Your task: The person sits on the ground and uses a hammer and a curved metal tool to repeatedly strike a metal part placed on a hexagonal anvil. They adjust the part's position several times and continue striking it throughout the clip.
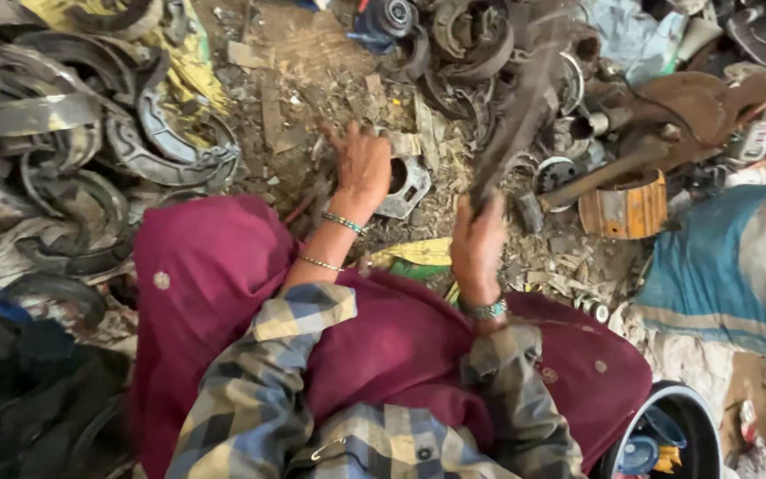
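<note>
grey metal bracket (403, 184) on the dirt, left hand (361, 164) flat on its edge, fingers spread, gripping nothing. right hand (478, 241), just right of bracket, fisted round a blurred hammer (518, 115) raised above it. bracket looks intact. brake shoes (170, 142) heaped well left.

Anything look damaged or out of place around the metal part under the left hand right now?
The ground is strewn with scraps and debris. The left hand rests on a grey metal bracket lying tilted among them. The right hand grips a dark tool, too blurred to identify. Nearby, a rusty yellow drum piece looks dented and corroded.
</note>
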Action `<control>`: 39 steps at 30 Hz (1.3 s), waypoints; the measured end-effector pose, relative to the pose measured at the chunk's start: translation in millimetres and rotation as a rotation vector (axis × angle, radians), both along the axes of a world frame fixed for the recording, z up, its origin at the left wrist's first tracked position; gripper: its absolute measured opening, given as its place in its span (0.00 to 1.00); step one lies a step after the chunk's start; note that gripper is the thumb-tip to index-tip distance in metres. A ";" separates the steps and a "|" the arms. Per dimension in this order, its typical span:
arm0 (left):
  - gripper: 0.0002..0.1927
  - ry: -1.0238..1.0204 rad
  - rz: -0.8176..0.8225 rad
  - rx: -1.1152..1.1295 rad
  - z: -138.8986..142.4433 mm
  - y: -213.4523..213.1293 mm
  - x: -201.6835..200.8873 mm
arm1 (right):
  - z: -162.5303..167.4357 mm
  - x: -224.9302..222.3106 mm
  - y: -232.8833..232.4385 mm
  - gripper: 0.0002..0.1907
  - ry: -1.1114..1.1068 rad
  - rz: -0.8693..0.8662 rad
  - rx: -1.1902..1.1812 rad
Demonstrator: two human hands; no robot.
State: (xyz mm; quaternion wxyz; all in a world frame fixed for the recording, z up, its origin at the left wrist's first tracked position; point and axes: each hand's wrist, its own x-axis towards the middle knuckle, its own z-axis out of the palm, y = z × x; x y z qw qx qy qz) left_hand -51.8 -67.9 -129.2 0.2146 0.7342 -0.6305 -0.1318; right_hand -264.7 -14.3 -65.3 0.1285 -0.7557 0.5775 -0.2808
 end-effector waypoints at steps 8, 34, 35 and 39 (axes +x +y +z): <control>0.12 0.011 0.060 -0.106 -1.8 3.0 1.2 | -13.5 5.3 -7.2 0.11 -0.170 0.030 -0.346; 0.11 -0.045 -0.011 -0.081 8.1 8.2 -4.3 | 15.4 -22.9 -8.7 0.17 0.127 -0.130 0.106; 0.11 -0.060 0.012 -0.113 6.8 8.0 -0.8 | 27.5 -23.8 -10.8 0.16 -0.115 -0.059 -0.037; 0.12 0.041 0.035 -0.103 2.9 7.2 -0.2 | 23.1 -24.5 -12.7 0.17 -0.537 0.042 -0.415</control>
